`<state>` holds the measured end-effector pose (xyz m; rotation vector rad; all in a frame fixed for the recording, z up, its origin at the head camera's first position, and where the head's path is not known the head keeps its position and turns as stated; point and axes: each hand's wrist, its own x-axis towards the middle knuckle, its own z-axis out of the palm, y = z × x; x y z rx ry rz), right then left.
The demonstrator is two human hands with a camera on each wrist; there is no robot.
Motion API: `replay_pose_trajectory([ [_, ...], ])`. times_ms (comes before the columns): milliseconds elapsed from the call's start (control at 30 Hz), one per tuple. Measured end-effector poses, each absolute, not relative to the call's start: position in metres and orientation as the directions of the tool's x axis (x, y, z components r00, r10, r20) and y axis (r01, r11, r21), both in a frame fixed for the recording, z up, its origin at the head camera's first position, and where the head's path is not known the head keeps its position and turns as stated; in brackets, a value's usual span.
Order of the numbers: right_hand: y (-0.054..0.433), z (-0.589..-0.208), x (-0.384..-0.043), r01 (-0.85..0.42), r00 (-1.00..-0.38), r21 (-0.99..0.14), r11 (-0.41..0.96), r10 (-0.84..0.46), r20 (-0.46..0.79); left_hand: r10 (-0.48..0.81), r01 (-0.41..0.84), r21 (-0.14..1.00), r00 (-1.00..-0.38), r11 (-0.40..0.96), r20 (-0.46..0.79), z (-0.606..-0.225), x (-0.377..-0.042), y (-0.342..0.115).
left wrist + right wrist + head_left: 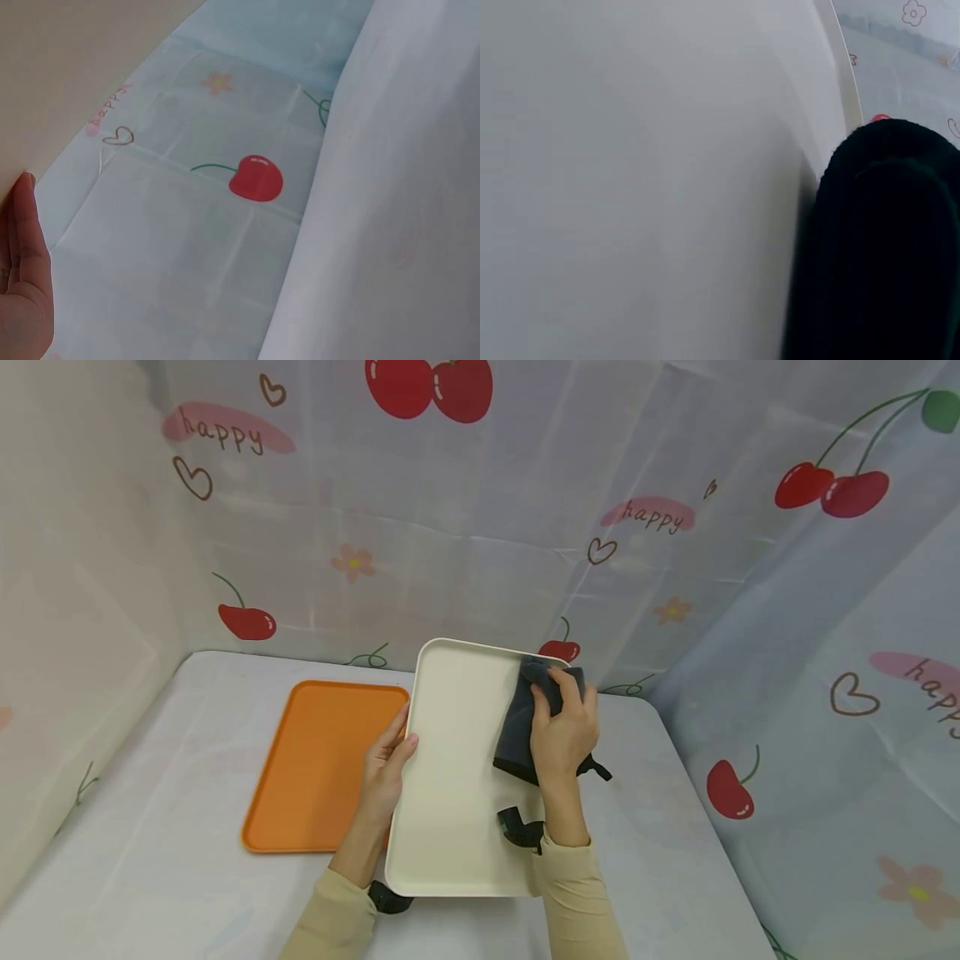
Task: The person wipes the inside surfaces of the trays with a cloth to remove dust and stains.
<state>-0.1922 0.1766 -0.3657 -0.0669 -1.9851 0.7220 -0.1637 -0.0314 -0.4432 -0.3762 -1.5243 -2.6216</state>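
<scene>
A cream rectangular tray is held up at a tilt, its inner face toward me. My left hand grips its left rim, thumb at the front edge and fingers reaching behind. In the left wrist view, fingers lie along the tray's underside. With bent fingers and thumb, my right hand pinches a dark grey cloth against the tray's upper right part. A black loop hangs from the cloth's corner. The right wrist view shows the tray's inner face beside a very dark fabric shape.
An orange tray lies flat on the white-covered table, partly behind the cream tray and left hand. Printed curtains with cherries and hearts hang at the back and right. Black wrist devices are on both wrists.
</scene>
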Motion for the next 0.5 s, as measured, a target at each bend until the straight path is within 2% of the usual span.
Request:
replay_pose_trajectory([
  [233, 0.1768, -0.3667, -0.1907, -0.271, -0.525, -0.542, 0.796, 0.35, 0.776, 0.052, 0.187, 0.841, -0.968, -0.508, 0.247, -0.4431, -0.1627, -0.0312],
  [500, 0.177, -0.3689, -0.1926, -0.24, -0.53, -0.541, 0.806, 0.358, 0.769, 0.057, 0.182, 0.852, -0.969, -0.492, 0.239, -0.4442, -0.1633, -0.0308],
])
